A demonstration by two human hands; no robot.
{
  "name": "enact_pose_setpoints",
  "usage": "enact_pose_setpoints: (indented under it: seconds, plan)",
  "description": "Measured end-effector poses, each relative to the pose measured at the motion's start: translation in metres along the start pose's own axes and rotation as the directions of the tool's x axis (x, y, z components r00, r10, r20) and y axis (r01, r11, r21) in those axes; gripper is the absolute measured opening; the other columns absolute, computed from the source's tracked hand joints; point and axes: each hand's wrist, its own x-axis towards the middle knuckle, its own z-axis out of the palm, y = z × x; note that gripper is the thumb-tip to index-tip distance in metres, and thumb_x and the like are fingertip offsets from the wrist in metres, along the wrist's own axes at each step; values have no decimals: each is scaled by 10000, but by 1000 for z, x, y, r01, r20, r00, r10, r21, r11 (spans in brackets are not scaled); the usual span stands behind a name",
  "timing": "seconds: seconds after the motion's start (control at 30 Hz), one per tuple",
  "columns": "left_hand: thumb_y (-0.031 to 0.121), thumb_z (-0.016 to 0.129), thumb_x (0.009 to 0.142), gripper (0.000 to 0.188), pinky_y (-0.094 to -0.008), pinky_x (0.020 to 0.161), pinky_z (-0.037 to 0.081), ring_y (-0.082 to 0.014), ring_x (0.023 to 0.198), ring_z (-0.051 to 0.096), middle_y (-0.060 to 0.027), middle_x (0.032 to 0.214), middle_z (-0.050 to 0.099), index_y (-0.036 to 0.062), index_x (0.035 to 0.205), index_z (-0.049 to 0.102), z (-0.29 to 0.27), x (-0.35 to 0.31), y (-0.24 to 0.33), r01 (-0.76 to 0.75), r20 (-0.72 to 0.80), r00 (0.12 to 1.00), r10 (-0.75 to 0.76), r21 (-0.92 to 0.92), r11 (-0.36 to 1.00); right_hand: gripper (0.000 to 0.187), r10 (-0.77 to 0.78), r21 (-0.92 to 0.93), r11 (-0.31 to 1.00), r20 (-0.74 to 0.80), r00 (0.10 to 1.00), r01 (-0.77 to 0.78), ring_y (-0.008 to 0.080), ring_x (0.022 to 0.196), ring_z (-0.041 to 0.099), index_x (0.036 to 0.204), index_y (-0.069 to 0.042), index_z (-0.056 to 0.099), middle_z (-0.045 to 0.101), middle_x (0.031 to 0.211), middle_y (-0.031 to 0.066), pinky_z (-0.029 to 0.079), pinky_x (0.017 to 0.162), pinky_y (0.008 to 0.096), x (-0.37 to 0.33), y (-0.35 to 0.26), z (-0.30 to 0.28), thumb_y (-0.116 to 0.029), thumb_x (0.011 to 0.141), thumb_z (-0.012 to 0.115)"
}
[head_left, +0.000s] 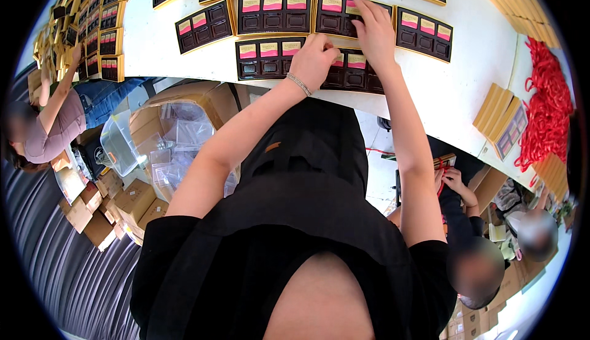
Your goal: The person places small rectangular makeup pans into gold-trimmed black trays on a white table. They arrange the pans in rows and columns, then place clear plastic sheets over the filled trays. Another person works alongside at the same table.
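Dark trays (273, 20), head view. The trays, edged in gold, lie in curved rows on a white table (452, 88) across the upper centre of the frame; their upper compartments bear pink-and-cream packets (268, 50), and the lower compartments show dark.

My left hand (312, 63), upper centre, is bent over the inner ends of two neighbouring trays in the nearest row. Its fingers are curled, with the thumb drawn in close to them; I cannot tell whether anything is pinched there. A bracelet (298, 84) encircles this wrist.

My right hand (376, 35), right of upper centre, reaches over the right part of a tray in the second row, its palm partly covering that tray. The thumb stands apart from the forefingers, so the grip is spread; whether the fingertips touch a packet I cannot tell.

Surroundings: stacks of filled boxes (112, 42) stand at upper left, near a co-worker in a mauve top (64, 115). A carton of clear plastic pieces (190, 132) is at left of centre, just beside a clear bin (120, 142). Closed cartons (134, 201) are piled at lower left. At the right edge lie a heap of red ribbon (541, 100) and, beside it, gold boxes (496, 114). Lower right, another co-worker's hands (453, 180) are at a red strand.
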Motion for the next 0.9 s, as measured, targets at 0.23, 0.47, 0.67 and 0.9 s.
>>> enact_pose_setpoints:
  seconds: [0.23, 0.47, 0.67, 0.9]
  plan:
    - [404, 680, 770, 688, -521, 1090, 299, -249, 1349, 380, -106, 1425, 443, 27, 1316, 500, 8, -37, 11, -247, 85, 969, 232, 347, 905, 388, -216, -185, 954, 127, 968, 237, 247, 1027, 569, 1143, -76, 624, 606, 1088, 71, 464, 880, 377, 15, 16, 23, -59, 757, 589]
    - [503, 625, 793, 822, -602, 1103, 205, -252, 1404, 298, -121, 1499, 343, 15, 1409, 384, 16, -46, 8, -213, 158, 974, 165, 365, 907, 98, -110, -230, 967, -1, 994, 107, 212, 780, 628, 846, -91, 703, 658, 779, 31, 483, 729, 346, 29, 4, -3, -138, 766, 669]
    - [478, 606, 839, 795, -642, 1084, 184, -269, 1417, 275, -162, 1514, 304, -13, 1412, 359, -9, -14, 3, -87, -26, 995, 101, 318, 944, 203, 688, 449, 619, 86, 720, -645, 143, 643, 674, 871, 19, 661, 690, 774, 75, 527, 590, 270, 32, 17, 11, -180, 847, 697]
    - [411, 552, 911, 679, -635, 1094, 184, -220, 1431, 243, -82, 1547, 265, 56, 1448, 335, -22, 46, -31, -206, 78, 978, 191, 429, 879, 179, 648, -70, 760, 26, 761, -646, 288, 824, 683, 960, -21, 666, 687, 918, 121, 526, 750, 381, 27, 7, -26, -127, 818, 643]
